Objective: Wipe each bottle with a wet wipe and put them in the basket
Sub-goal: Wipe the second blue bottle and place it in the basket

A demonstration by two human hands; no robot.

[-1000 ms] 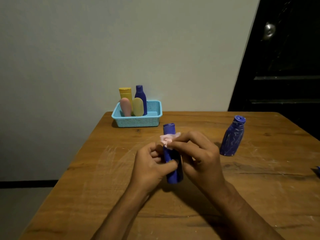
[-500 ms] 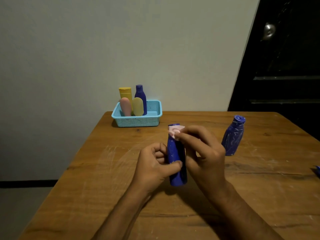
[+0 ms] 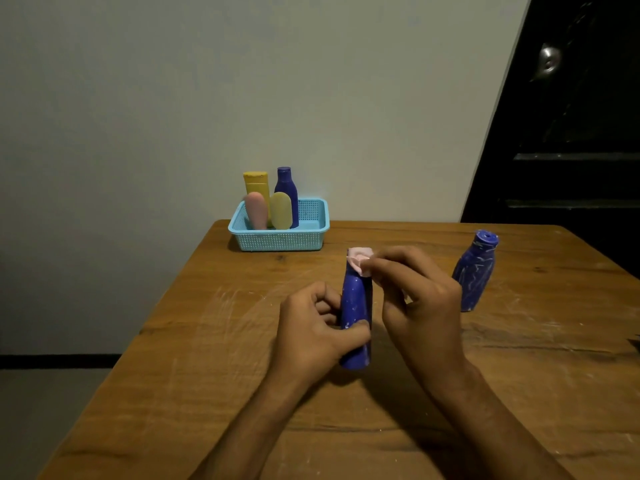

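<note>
My left hand (image 3: 313, 332) grips the lower body of a tall blue bottle (image 3: 356, 303), held upright just above the wooden table (image 3: 207, 375). My right hand (image 3: 420, 306) pinches a small pale pink wet wipe (image 3: 358, 259) against the bottle's top, covering the cap. A second blue bottle (image 3: 474, 271), streaked with white marks, stands on the table to the right. The light blue basket (image 3: 280, 239) sits at the table's far edge and holds a yellow bottle (image 3: 257, 185), a blue bottle (image 3: 286, 188), a pink one (image 3: 256, 211) and a pale yellow one (image 3: 281, 210).
A pale wall rises behind the table, and a dark door (image 3: 571, 116) stands at the right. The table's left edge drops to a grey floor (image 3: 52, 393). White scuff marks cover the tabletop.
The wipe in my right hand has slid up from the bottle's neck to its top. The bottle has shifted slightly right and stands more upright in my left hand.
</note>
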